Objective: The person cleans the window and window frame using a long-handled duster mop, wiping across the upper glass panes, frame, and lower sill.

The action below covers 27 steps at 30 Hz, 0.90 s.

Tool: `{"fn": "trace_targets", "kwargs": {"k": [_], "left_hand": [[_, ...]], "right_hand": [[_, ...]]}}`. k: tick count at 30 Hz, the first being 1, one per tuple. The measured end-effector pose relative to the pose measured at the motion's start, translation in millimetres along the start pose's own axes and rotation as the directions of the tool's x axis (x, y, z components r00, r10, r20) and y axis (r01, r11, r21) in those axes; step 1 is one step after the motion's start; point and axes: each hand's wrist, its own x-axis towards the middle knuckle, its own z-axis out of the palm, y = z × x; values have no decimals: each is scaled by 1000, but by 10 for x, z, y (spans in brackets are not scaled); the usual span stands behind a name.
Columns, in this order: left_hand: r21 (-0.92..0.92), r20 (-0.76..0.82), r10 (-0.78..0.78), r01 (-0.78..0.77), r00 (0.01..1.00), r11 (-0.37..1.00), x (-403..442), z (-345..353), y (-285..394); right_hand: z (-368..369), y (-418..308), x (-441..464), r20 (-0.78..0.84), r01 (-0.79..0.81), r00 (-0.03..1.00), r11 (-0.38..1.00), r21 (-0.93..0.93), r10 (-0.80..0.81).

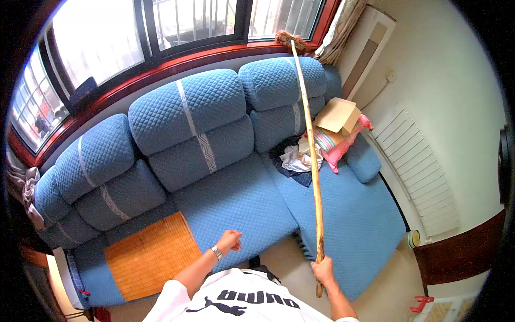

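My right hand (323, 270) is wrapped round the lower part of a long wooden-handled mop (312, 155). The handle slants up across the sofa, and its shaggy reddish-brown head (290, 41) rests at the window sill. My left hand (229, 242), below a wrist watch (216, 253), hangs in the air before the sofa seat with fingers curled and nothing visible in them. Under the handle is the blue quilted sofa (236, 198). Close to the handle's middle lie a crumpled white cloth (296, 160) and dark clothing (302, 178).
An open cardboard box (337, 115) sits on a pink striped pillow (343, 146) at the sofa's right end. A bamboo mat (153, 255) covers part of the left seat. Barred windows (193, 21) line the back, beside a curtain (343, 29). A white radiator (418, 172) is along the right wall.
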Motion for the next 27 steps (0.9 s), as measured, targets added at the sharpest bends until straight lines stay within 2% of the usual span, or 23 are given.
{"fn": "trace_targets", "kwargs": {"k": [1, 3, 5, 7, 8, 11, 15, 17, 18, 20, 21, 22, 24, 25, 26, 27], "left_hand": [[-2, 3, 1, -1, 1000, 1000, 24, -11, -21], [-33, 75, 73, -70, 995, 997, 84, -25, -24], [-47, 68, 80, -77, 994, 996, 17, 94, 115], [-64, 60, 93, -89, 994, 994, 42, 263, 274], [-73, 117, 109, -101, 987, 992, 79, 344, 332], [-39, 196, 162, -157, 967, 987, 172, 660, 554], [-64, 286, 237, -228, 928, 971, 326, 1132, 936], [-131, 267, 259, -231, 928, 964, 264, 1388, 1160], [-145, 283, 256, -222, 924, 964, 289, 1505, 1271], [-195, 361, 262, -202, 895, 960, 395, 1733, 1446], [-230, 420, 277, -194, 864, 954, 474, 1836, 1522], [-250, 404, 284, -194, 870, 949, 423, 1951, 1613], [-421, 142, 303, -220, 942, 880, 230, 2178, 1786], [-436, 127, 301, -219, 945, 873, 314, 2286, 1825], [-548, 113, 266, -164, 957, 820, 429, 2376, 1846], [-650, 103, 233, -112, 967, 752, 501, 2393, 1851]], "right_hand": [[-1, 4, -123, -22, 25, 999, 998, -63, -26], [-75, -48, -364, 7, 12, 1000, 998, -60, -11], [-138, -21, -591, 38, -2, 999, 999, -53, 4], [-207, 42, -758, -13, 24, 1000, 994, -104, -26], [-290, 20, -843, 34, -44, 998, 992, -118, 48], [-413, 23, -1036, -2, -69, 998, 974, -214, 70], [-504, 295, -1206, 17, -70, 997, 974, -216, 76], [-538, 507, -1257, -21, 137, 988, 920, -367, -156], [-618, 351, -1268, -14, 149, 986, 917, -370, -166], [-885, -146, -1407, 95, -143, 979, 937, -319, 182], [-944, -169, -1414, 112, -123, 979, 935, -333, 168], [-991, -126, -1447, 121, -130, 977, 944, -303, 173], [-1046, 123, -1494, 148, -124, 974, 951, -284, 171], [-1050, 321, -1512, 93, -165, 977, 954, -250, 193], [-1071, 442, -1503, 39, -205, 975, 955, -213, 218], [-1152, 309, -1454, 54, -194, 976, 956, -222, 210]]}}
